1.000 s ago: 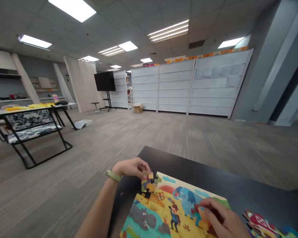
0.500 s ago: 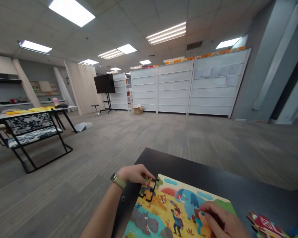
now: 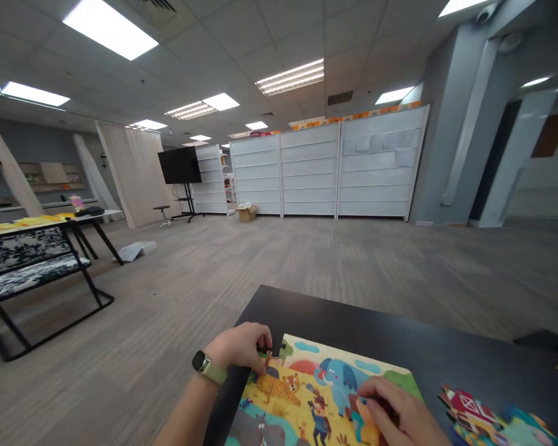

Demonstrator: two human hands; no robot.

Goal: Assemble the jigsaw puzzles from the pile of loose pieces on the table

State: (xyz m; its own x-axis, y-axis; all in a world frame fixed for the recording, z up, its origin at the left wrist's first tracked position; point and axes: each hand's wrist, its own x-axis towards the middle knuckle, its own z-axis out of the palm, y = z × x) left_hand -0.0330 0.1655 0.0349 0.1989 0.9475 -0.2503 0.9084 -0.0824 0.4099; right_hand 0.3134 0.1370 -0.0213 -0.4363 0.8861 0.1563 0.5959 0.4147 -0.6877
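Grip of the left hand is set at the far left corner of the puzzle, fingertips touching a corner piece; whether it's pinched or just pressed cannot be told. Green-strapped watch is worn on that wrist. Puzzle is laid flat on the black surface. Its right part is touched by the right hand, fingers curled, pinch unclear. Loose pieces are heaped farther right.

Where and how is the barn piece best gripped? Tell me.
Probably pinch the barn piece by its far-left edge, coming from the left, where the right hand is. The piece looks thin and flat; that edge faces bare table, while other pieces crowd its right.
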